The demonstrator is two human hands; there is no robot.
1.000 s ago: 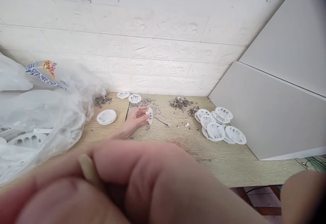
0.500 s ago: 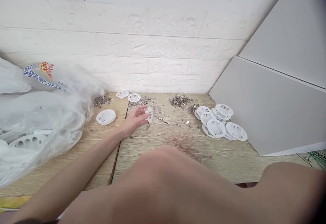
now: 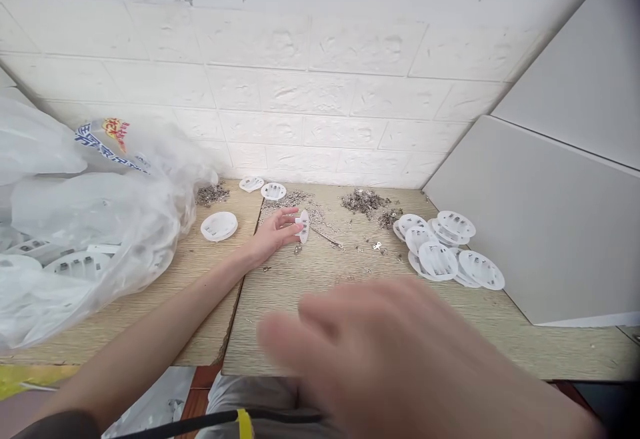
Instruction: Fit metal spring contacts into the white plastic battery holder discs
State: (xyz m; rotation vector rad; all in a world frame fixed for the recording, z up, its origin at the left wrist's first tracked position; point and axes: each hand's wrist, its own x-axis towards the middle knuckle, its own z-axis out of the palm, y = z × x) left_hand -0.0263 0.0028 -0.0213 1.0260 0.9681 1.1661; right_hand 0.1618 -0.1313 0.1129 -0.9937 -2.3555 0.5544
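Observation:
My left hand (image 3: 274, 236) rests on the table and is closed on a white plastic disc (image 3: 305, 227). The disc stands on edge and carries small metal clips. Just right of it, a thin metal stick (image 3: 327, 237) lies on the wood. My right hand (image 3: 385, 339) looms large and blurred over the table's front edge, close to the camera. Motion smears its fingers, so whether it holds anything cannot be made out. Beyond the left hand are scattered small metal pieces (image 3: 295, 199), with a darker pile of metal clips (image 3: 364, 201) to the right.
Several white discs (image 3: 438, 260) lie overlapped at the right by a grey panel (image 3: 560, 219). A small disc stack (image 3: 219, 225) sits left of the hand. The clear plastic bag (image 3: 100, 212) at far left holds more discs. A white brick-patterned wall (image 3: 320, 92) closes the back.
My right hand and forearm have swung across the near foreground, uncovering the table's front edge. My left hand keeps its hold on the disc. The whole view has shifted slightly.

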